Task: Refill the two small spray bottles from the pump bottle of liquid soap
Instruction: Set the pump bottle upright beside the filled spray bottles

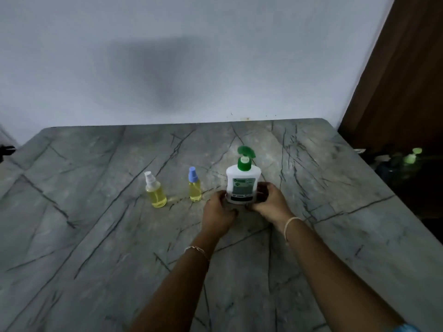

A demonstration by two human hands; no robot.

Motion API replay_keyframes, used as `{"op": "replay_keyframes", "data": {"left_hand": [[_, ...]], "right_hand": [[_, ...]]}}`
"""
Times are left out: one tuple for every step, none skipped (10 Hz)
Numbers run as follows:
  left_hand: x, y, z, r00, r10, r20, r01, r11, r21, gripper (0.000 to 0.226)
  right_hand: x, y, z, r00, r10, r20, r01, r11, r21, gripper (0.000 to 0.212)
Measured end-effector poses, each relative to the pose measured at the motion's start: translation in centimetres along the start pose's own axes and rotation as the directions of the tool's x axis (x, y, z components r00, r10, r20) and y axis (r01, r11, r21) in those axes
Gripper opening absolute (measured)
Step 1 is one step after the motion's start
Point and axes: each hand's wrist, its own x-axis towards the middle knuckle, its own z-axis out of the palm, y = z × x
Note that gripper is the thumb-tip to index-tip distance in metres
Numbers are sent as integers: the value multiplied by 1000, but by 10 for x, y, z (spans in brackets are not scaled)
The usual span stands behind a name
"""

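Note:
A white pump bottle (242, 182) with a green pump head stands upright on the grey marble table (96, 236). Both hands hold its lower part: my left hand (219, 212) on its left side, my right hand (271, 202) on its right side. To its left stands a small spray bottle with a blue cap (194, 188), filled with yellow liquid. Further left stands a second small spray bottle with a white cap (155, 191), also holding yellow liquid. Both small bottles are upright and capped.
A pale wall (191, 56) runs behind the table's far edge. A dark brown door or panel (402, 80) rises at the right. Beyond the table's right edge, dim bottles with pale green caps (410, 159) sit in shadow.

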Motion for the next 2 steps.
{"op": "replay_keyframes", "data": {"left_hand": [[-4, 1, -4, 999, -47, 21, 46, 997, 57, 64], [-15, 8, -10, 997, -56, 44, 52, 994, 93, 62]], "right_hand": [[-4, -4, -1, 999, 42, 33, -41, 999, -16, 71], [-16, -12, -6, 993, 76, 95, -67, 993, -95, 81]]}}
